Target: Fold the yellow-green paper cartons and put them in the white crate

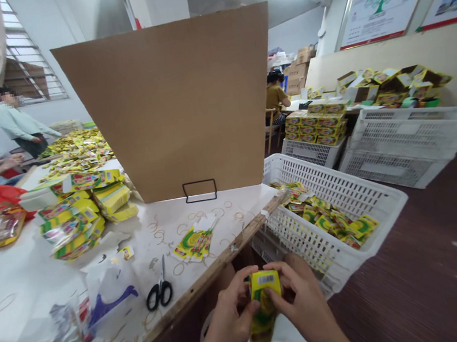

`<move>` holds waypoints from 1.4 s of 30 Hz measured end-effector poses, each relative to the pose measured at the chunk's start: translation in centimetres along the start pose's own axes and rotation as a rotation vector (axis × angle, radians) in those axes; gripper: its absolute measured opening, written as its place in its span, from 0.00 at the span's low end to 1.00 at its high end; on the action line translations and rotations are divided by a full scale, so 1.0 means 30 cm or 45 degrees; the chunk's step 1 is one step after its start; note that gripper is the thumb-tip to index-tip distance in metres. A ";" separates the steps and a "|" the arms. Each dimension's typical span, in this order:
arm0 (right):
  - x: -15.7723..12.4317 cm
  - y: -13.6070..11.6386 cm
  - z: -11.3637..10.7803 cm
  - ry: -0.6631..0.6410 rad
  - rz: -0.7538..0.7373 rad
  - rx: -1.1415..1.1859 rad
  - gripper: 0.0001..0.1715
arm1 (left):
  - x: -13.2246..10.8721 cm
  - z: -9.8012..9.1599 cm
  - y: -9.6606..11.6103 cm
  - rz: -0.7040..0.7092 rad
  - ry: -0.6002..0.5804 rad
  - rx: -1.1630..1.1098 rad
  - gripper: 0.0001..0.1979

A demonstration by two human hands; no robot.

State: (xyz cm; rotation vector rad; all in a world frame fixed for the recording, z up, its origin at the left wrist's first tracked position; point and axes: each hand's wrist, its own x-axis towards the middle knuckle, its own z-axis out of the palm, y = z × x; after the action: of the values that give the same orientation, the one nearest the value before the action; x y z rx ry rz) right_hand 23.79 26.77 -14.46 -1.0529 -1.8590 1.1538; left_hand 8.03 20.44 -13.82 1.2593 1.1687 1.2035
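Note:
Both my hands grip a small bundle of yellow-green packets (263,305) with a barcode on its top, low in the view over my lap. My left hand (231,316) pinches its left side and my right hand (302,298) clasps its right side. Just right of my hands stands a white plastic basket (346,192) with several similar packets in it. On the table edge to the left lie black scissors (159,292) and a loose fan of packets (194,242).
A tall cardboard sheet (176,107) stands upright on the white table (7,289). Stacks of yellow-green packets (74,220) and rubber bands lie on the table. More white crates (408,146) sit on the right. Other people work at the far left and behind.

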 end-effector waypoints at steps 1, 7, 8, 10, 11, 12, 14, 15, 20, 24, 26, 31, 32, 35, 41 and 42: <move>-0.002 0.000 0.007 0.017 0.014 -0.023 0.16 | 0.000 0.003 0.001 -0.002 -0.012 -0.006 0.25; -0.003 -0.013 0.002 0.033 -0.016 -0.133 0.16 | 0.011 -0.004 -0.007 -0.014 -0.004 -0.133 0.26; 0.000 -0.011 -0.007 0.006 -0.060 -0.106 0.16 | 0.014 -0.008 -0.008 -0.024 -0.024 -0.177 0.26; 0.009 -0.002 -0.026 -0.017 -0.156 -0.065 0.17 | 0.021 -0.018 -0.006 -0.052 -0.060 -0.252 0.27; 0.014 0.006 -0.034 -0.007 -0.193 -0.053 0.17 | 0.024 -0.021 -0.004 -0.064 -0.067 -0.268 0.27; 0.018 0.014 -0.037 0.007 -0.213 -0.041 0.18 | 0.026 -0.023 -0.004 -0.070 -0.062 -0.274 0.27; 0.022 0.033 -0.033 0.001 -0.182 0.024 0.18 | 0.029 -0.020 -0.007 -0.066 -0.053 -0.288 0.27; 0.022 0.042 -0.026 -0.020 -0.141 0.086 0.20 | 0.029 -0.014 -0.011 -0.058 -0.055 -0.304 0.27; 0.021 0.077 -0.025 0.092 0.089 0.388 0.21 | 0.056 0.007 -0.037 0.024 -0.020 -0.094 0.25; 0.044 0.094 -0.119 0.829 0.215 0.770 0.39 | 0.164 -0.109 -0.037 -0.008 0.341 0.826 0.23; 0.054 0.097 -0.156 0.945 0.169 0.970 0.47 | 0.226 -0.217 -0.040 -0.089 0.526 0.983 0.24; 0.050 0.120 -0.107 0.667 0.297 1.076 0.43 | 0.286 -0.429 -0.085 -0.492 0.852 1.268 0.22; 0.049 0.129 -0.085 0.621 0.318 1.061 0.41 | 0.283 -0.448 -0.095 -0.544 0.874 1.300 0.20; 0.047 0.149 -0.037 0.555 0.346 0.976 0.37 | 0.269 -0.472 -0.100 -0.594 0.886 1.340 0.14; 0.024 0.072 0.008 0.383 0.186 0.544 0.27 | 0.218 -0.383 -0.005 -0.350 0.943 1.227 0.12; 0.015 0.051 0.023 0.389 0.109 0.439 0.26 | 0.198 -0.339 0.013 -0.289 0.923 1.190 0.13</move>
State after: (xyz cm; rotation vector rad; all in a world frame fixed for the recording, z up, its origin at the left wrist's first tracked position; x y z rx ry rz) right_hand 23.42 27.33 -16.05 -1.0486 -1.3345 1.2313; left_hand -1.89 26.76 -13.13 1.2847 2.5330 0.9677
